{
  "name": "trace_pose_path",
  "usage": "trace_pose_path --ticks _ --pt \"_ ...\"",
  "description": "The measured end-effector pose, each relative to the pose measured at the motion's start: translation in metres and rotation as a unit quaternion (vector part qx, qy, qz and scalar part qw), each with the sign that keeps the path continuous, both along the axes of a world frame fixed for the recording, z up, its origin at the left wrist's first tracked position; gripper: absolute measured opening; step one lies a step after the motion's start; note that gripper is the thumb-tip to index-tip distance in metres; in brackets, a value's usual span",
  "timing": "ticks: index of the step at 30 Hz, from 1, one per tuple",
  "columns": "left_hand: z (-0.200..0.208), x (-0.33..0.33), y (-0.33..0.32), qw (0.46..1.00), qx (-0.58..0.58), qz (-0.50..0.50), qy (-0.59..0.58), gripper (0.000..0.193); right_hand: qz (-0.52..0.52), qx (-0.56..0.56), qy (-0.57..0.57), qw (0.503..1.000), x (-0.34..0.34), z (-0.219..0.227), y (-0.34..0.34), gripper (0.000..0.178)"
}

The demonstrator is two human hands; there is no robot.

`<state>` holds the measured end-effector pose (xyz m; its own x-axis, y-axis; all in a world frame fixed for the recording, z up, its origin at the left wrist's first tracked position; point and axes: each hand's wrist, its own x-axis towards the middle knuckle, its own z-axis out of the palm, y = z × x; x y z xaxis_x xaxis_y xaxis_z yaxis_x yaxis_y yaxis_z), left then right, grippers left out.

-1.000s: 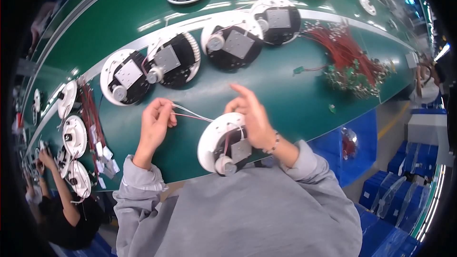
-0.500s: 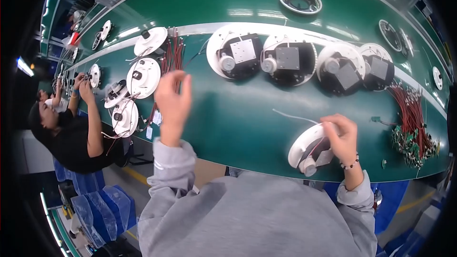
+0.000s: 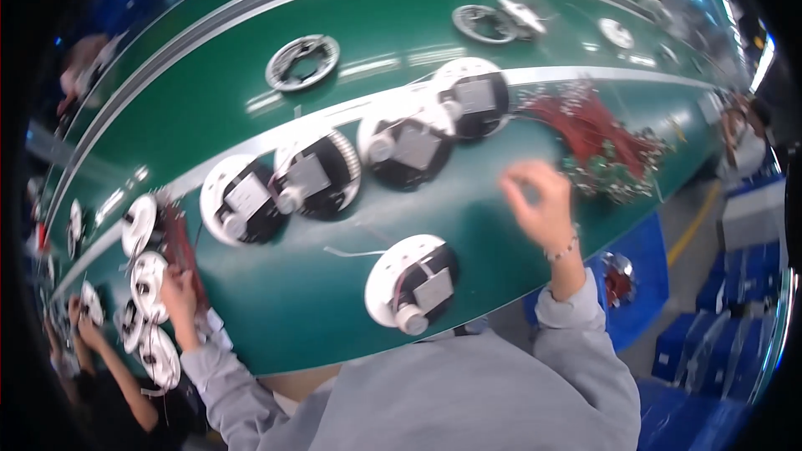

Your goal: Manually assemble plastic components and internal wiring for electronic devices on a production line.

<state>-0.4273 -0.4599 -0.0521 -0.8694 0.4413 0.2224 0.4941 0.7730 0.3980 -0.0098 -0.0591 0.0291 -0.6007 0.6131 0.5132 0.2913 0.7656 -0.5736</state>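
A round white unit point(image 3: 386, 288) with a black face, a grey square plate and a small cylindrical motor lies near the table's front edge, touched by neither hand. My right hand point(image 3: 543, 205) hovers to its right, close to a bundle of red wires point(image 3: 597, 134) with green ends. Its fingers are curved and apart from the thumb, with nothing seen between them. Over at the left, my left hand point(image 3: 178, 305) is beside a white disc point(image 3: 150, 286) and a strand of red wires point(image 3: 179, 242); its fingers are blurred and partly hidden.
Several similar units point(image 3: 317, 175) stand in a row along the white strip. Ring-shaped frames point(image 3: 302, 63) lie on the green surface beyond. More white discs point(image 3: 160, 357) are at the left, near a co-worker's arm point(image 3: 125, 384). A blue bin point(image 3: 643, 284) stands below the table at right.
My right hand has let go of the round unit, which now lies on the table, and moved right toward the wire bundle. My left hand has reached toward the left discs. The view has turned right.
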Motion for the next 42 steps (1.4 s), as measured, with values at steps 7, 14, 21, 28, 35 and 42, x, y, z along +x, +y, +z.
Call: trace_pose_path --ticks 7,14,21,28,35,42 --pt "0.009 -0.038 -0.043 0.989 0.141 -0.013 -0.044 0.025 -0.406 0.084 -0.279 0.866 0.107 0.001 0.08 0.017" --pt "0.097 -0.004 -0.025 0.95 0.298 0.08 -0.044 0.029 -0.355 0.067 -0.289 0.886 0.11 0.006 0.09 0.019" --pt "0.108 0.038 0.002 0.913 0.403 0.053 -0.02 0.025 -0.415 0.004 -0.248 0.875 0.113 0.023 0.042 0.031" --pt "0.1 0.044 0.042 0.85 0.5 -0.099 -0.137 0.024 -0.374 0.008 -0.218 0.901 0.123 -0.016 0.026 0.024" --pt "0.11 0.187 0.158 0.769 0.454 -0.249 -0.375 0.026 -0.122 -0.044 0.11 0.986 0.021 0.027 -0.046 0.016" --pt "0.101 0.237 0.192 0.606 0.444 -0.329 -0.573 0.012 0.181 -0.133 0.131 0.966 -0.066 0.015 -0.132 0.014"
